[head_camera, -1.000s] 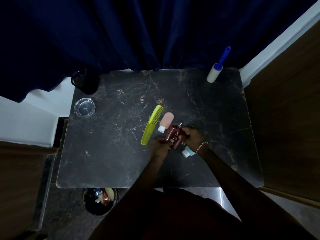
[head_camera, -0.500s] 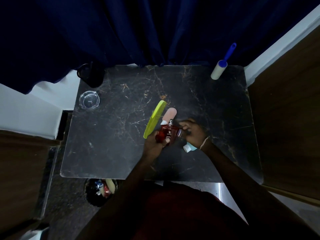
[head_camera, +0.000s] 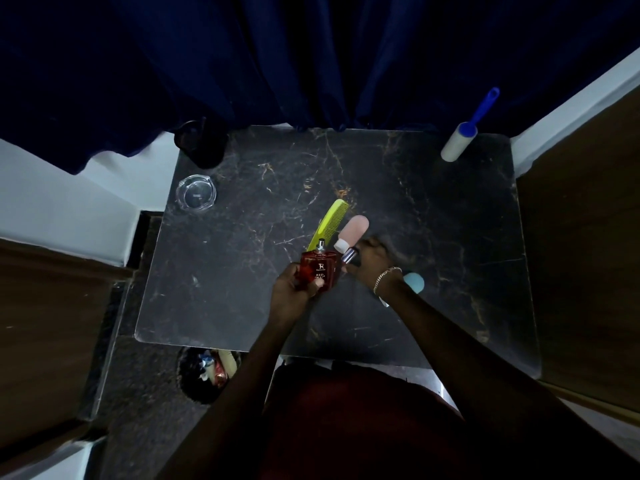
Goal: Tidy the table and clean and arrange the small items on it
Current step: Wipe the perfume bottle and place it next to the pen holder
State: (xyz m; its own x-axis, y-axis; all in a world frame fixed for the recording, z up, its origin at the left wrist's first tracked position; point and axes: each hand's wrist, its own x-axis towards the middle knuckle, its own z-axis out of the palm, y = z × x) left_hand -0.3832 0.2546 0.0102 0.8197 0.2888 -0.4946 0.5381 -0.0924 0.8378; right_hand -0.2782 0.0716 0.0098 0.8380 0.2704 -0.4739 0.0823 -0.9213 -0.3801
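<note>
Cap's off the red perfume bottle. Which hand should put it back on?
Right. The right hand already holds the small silver cap beside the sprayer, while the left hand grips the red glass perfume bottle upright above the black marble table, so it is probably best kept steadying.

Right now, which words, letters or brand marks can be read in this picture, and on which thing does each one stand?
"R": red bottle, a large logo letter.
"RED": same bottle, lower on its front.
A small line under the "R": too small to read.
A line under "RED": hidden by the left hand.
Nothing else carries readable text.
</note>
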